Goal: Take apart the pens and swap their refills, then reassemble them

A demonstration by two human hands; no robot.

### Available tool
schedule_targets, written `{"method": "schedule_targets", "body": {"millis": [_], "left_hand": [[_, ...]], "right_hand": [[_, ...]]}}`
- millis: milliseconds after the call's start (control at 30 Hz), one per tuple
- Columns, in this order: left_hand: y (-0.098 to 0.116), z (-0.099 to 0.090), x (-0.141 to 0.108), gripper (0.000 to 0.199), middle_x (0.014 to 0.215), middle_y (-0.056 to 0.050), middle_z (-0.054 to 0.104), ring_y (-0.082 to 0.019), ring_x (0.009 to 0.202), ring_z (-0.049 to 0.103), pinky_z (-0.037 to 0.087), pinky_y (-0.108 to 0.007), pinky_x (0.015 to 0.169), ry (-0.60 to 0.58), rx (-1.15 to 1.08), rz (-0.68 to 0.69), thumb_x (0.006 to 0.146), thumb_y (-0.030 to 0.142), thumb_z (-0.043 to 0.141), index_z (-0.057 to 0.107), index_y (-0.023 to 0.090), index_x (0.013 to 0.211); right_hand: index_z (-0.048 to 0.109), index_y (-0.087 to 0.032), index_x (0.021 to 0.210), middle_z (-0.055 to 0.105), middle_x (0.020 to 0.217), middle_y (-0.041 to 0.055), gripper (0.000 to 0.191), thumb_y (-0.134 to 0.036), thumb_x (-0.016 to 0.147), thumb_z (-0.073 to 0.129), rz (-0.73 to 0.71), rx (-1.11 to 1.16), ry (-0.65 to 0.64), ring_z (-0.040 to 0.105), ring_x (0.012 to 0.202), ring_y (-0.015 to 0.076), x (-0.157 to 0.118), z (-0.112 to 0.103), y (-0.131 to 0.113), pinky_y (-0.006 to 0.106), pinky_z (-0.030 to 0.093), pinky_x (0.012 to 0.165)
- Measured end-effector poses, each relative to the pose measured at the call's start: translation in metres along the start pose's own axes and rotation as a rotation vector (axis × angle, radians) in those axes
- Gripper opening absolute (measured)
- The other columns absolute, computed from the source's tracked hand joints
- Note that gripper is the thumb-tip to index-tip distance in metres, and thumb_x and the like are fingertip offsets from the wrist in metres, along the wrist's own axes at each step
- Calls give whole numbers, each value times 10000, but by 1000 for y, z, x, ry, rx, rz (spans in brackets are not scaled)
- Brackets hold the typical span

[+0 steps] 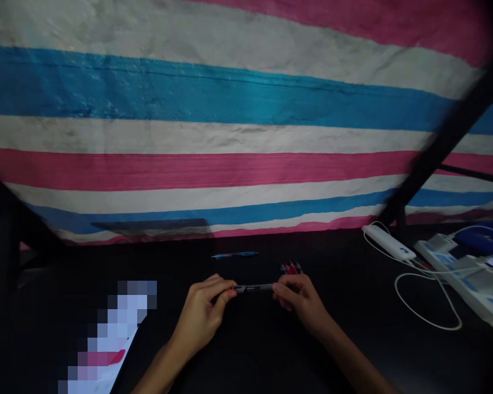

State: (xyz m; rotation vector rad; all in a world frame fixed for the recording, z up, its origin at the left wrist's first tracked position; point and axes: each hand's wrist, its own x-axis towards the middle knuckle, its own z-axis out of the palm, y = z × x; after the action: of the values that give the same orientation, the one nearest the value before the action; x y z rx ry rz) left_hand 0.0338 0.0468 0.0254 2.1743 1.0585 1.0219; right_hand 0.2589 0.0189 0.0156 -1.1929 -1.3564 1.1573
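Observation:
Between my two hands a slim pen [259, 287] with a clear barrel is held level, just above or on the black table. My left hand [203, 309] pinches its left end, the greyish part, between thumb and fingers. At the other end, the fingertips of my right hand [299, 298] close round the barrel and hide its tip. Behind the right hand lie some red and dark items [291, 267], partly covered, whose kind I cannot make out. A blue pen [235, 255] rests farther back on the table.
On the right are a white power strip [464, 282] with plugs, a white power bank [388, 242] and a looping white cable [452, 303]. A bright, partly pixelated screen [117, 355] is at lower left. Black frame bars [439, 137] slant before a striped sheet [230, 98].

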Motion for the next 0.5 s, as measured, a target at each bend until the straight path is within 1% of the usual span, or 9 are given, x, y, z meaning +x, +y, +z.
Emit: {"method": "schedule_targets", "body": {"millis": [67, 167, 233, 300, 333, 400, 467, 500], "left_hand": [[1, 2, -1, 187, 696, -26, 630, -158, 648, 554, 416, -275, 605, 24, 15, 32, 888, 245, 508, 682, 181, 864], [2, 6, -2, 188, 688, -30, 623, -161, 642, 550, 421, -283, 600, 55, 38, 58, 890, 230, 502, 681, 176, 875], [2, 7, -2, 191, 681, -32, 621, -163, 637, 549, 426, -287, 601, 64, 52, 65, 891, 224, 498, 681, 174, 882], [2, 9, -3, 183, 688, -35, 629, -165, 643, 556, 438, -292, 617, 75, 62, 73, 887, 222, 504, 681, 171, 895], [2, 9, -3, 177, 703, -37, 636, -167, 655, 563, 446, -295, 633, 81, 64, 71, 884, 223, 510, 678, 172, 908], [2, 12, -3, 164, 753, -41, 653, -170, 696, 581, 459, -296, 667, 83, 58, 56, 878, 227, 521, 666, 180, 940], [4, 16, -4, 142, 799, -34, 659, -170, 740, 592, 465, -289, 692, 63, 41, 30, 869, 231, 535, 648, 199, 949], [5, 19, -5, 119, 800, -25, 656, -168, 747, 593, 465, -284, 696, 50, 33, 23, 861, 234, 546, 641, 208, 928]], "right_hand": [[602, -133, 570, 420, 426, -39, 347, -396, 796, 618, 54, 104, 10, 328, 394, 65, 1, 1, 2, 217, 216, 413], [590, -129, 559, 407, 404, -42, 346, -381, 792, 631, 114, 221, 7, 312, 375, 58, 2, 1, 5, 216, 186, 399], [576, -128, 548, 392, 393, -46, 354, -377, 795, 631, 156, 270, 5, 299, 365, 55, 2, 1, 7, 217, 168, 391], [569, -131, 555, 393, 398, -47, 357, -384, 801, 625, 164, 283, 29, 292, 363, 55, 2, 3, 8, 218, 164, 388], [571, -133, 568, 401, 410, -46, 350, -388, 803, 624, 138, 271, 61, 299, 371, 56, 3, 5, 7, 217, 176, 390], [584, -139, 603, 440, 462, -36, 321, -384, 806, 626, 30, 205, 156, 352, 419, 69, 3, 8, 5, 217, 240, 418], [606, -146, 643, 492, 541, -19, 275, -364, 809, 631, -97, 128, 245, 420, 500, 87, 3, 11, 1, 222, 319, 484], [625, -151, 681, 527, 593, -7, 240, -353, 811, 631, -141, 109, 269, 449, 544, 97, 4, 12, -1, 228, 352, 525]]}}
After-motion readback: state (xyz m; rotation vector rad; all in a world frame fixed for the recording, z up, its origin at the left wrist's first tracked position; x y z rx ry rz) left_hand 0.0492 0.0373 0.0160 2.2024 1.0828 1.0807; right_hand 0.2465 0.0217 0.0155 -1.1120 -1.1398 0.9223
